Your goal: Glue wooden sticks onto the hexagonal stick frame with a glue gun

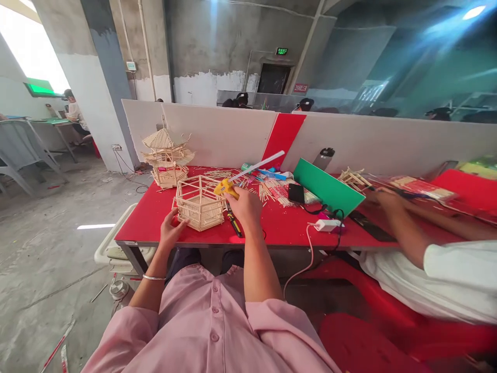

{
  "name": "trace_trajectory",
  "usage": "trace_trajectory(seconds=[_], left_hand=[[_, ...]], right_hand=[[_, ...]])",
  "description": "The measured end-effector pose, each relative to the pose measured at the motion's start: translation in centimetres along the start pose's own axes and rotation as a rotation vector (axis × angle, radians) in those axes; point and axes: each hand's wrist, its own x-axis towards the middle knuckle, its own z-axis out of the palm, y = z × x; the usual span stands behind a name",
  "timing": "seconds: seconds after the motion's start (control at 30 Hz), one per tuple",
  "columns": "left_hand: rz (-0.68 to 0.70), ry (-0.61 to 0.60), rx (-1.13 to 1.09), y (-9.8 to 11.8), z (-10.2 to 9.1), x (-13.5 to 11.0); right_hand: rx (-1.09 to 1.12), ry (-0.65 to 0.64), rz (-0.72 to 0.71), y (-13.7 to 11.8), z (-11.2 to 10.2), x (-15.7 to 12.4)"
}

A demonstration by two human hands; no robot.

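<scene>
A hexagonal frame of wooden sticks stands on the red table in front of me. My left hand rests against its near left corner, fingers curled on the base. My right hand is closed round a yellow glue gun with a long white glue stick jutting up to the right; its nozzle is at the frame's right upper edge.
A finished stick pagoda stands at the table's far left. Loose sticks, a phone, a green sheet and a white power adapter lie to the right. A co-worker's arm reaches over the table at right. White partition boards back the table.
</scene>
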Motion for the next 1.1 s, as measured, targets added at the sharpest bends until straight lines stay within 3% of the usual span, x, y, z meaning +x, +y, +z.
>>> trace_trajectory(seconds=[0.17, 0.23, 0.4, 0.5, 0.6, 0.73, 0.83, 1.1], left_hand=[[0.127, 0.283, 0.182, -0.4, -0.2, -0.3], [0.151, 0.316, 0.231, -0.1, -0.3, -1.3], [0.238, 0.094, 0.327, 0.9, -0.2, -4.2], [0.312, -0.006, 0.515, 1.5, 0.3, -4.8], [0.305, -0.025, 0.776, 1.9, 1.1, -4.6], [0.181, -0.053, 1.004, 2.5, 2.4, -4.1], [0.130, -0.028, 1.029, 2.7, 2.8, -3.5], [0.024, 0.008, 0.972, 2.4, 1.0, -1.5]], right_hand=[[0.004, 0.008, -0.078, -0.6, 0.4, -0.2], [-0.014, 0.007, -0.069, -0.6, 0.5, -0.3], [-0.019, 0.022, -0.088, -1.2, 0.5, -0.6], [0.031, 0.022, -0.118, -2.1, 0.7, -0.9], [0.082, 0.025, -0.134, -2.4, 1.0, -1.0], [0.124, 0.157, -0.062, -1.3, 1.1, -0.4], [0.108, 0.215, 0.002, 0.0, 0.8, -0.1], [0.201, 0.150, 0.098, 0.8, 1.1, 0.3]])
